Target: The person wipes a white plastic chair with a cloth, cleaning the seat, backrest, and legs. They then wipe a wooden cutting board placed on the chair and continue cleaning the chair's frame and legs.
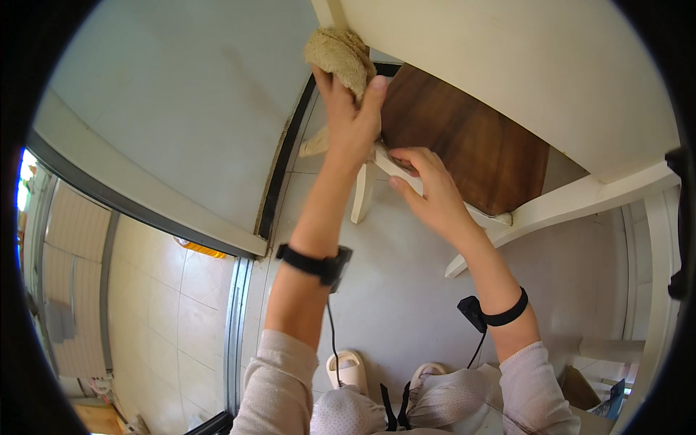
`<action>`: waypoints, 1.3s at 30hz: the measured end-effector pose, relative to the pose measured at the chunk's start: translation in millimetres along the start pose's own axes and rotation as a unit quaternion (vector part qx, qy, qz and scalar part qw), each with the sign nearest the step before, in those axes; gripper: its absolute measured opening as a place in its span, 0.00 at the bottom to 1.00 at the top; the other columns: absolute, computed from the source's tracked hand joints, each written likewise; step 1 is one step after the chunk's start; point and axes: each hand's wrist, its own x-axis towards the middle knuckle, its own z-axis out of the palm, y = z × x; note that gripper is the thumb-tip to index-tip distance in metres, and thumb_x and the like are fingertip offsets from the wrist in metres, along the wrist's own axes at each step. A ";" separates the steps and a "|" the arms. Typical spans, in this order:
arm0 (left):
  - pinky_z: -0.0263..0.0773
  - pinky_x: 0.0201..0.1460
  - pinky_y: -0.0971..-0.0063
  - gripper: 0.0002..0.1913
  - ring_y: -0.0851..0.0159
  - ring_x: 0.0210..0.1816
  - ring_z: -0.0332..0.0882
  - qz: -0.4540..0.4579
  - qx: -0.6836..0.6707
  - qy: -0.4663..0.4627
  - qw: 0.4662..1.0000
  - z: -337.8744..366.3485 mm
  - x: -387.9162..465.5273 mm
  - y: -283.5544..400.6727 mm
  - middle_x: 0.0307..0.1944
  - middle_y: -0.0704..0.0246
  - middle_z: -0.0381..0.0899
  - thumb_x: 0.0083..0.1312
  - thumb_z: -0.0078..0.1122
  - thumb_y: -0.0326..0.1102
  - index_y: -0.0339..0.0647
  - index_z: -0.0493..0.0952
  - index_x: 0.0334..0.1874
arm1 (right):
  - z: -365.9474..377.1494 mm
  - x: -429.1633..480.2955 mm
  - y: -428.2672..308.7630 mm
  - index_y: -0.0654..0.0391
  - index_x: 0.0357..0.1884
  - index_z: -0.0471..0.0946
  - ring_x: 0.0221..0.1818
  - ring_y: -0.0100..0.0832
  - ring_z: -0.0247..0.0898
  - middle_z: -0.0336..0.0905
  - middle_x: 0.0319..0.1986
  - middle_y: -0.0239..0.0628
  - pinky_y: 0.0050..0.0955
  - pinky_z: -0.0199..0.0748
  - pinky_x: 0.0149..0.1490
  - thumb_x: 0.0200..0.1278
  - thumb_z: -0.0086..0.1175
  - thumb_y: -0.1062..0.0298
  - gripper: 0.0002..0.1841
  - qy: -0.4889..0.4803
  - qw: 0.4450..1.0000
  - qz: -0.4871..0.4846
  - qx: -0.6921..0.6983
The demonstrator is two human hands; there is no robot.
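My left hand (350, 117) reaches far forward and grips a tan terry cloth (340, 60). The cloth is bunched up against the lower end of a cream-white post (330, 13). Lower and to the right, my right hand (435, 196) has its thumb and fingers apart. Its fingertips are at the white edge rail (399, 169) of a piece of furniture, beside a dark brown wooden panel (462, 147); whether they touch the rail is not clear. A large cream-white panel (516, 70) slants across the upper right, above the brown one.
A pale wall or door panel (179, 109) with a black bottom edge stands close on the left. White furniture legs (363, 193) stand on the grey tiled floor (391, 304). A metal sliding-door track (237, 326) runs at lower left. Slippers (348, 372) show below.
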 end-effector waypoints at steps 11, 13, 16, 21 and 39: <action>0.58 0.75 0.55 0.23 0.38 0.72 0.57 -0.007 0.102 -0.084 0.991 -7.4 -80.3 -50.3 0.73 0.47 0.58 0.63 0.51 0.17 0.32 0.74 0.61 | 1.5 -5.1 25.9 0.60 0.52 0.78 0.59 0.44 0.69 0.75 0.54 0.41 0.38 0.69 0.62 0.68 0.57 0.67 0.14 0.011 0.999 0.027 0.021; 0.53 0.76 0.48 0.22 0.36 0.75 0.50 0.190 0.206 -0.064 0.958 -4.6 -48.2 -36.9 0.76 0.48 0.53 0.61 0.55 0.21 0.37 0.77 0.59 | 1.4 -4.8 33.2 0.60 0.52 0.78 0.59 0.43 0.69 0.75 0.54 0.41 0.36 0.70 0.62 0.68 0.57 0.68 0.13 0.028 0.999 0.028 0.002; 0.49 0.77 0.41 0.19 0.34 0.77 0.45 0.285 0.277 0.018 0.917 6.8 1.7 -22.6 0.78 0.52 0.52 0.60 0.59 0.25 0.45 0.81 0.55 | 1.6 -4.6 44.7 0.60 0.53 0.78 0.60 0.44 0.68 0.74 0.56 0.42 0.39 0.70 0.62 0.68 0.57 0.68 0.13 0.062 0.998 0.024 -0.015; 0.51 0.75 0.34 0.12 0.33 0.78 0.43 0.372 0.393 -0.047 0.840 -1.4 12.0 -36.5 0.76 0.55 0.58 0.52 0.66 0.27 0.36 0.82 0.39 | -7.8 3.5 58.2 0.58 0.58 0.75 0.57 0.41 0.71 0.73 0.58 0.42 0.35 0.74 0.57 0.70 0.57 0.66 0.17 0.053 0.997 0.053 0.031; 0.73 0.52 0.63 0.22 0.53 0.47 0.79 -0.104 -0.087 0.022 0.991 11.6 11.5 -24.7 0.45 0.58 0.83 0.70 0.62 0.51 0.35 0.79 0.50 | 26.4 49.5 47.3 0.62 0.72 0.61 0.69 0.45 0.61 0.63 0.67 0.50 0.40 0.63 0.69 0.80 0.43 0.56 0.27 0.015 0.992 0.118 -0.047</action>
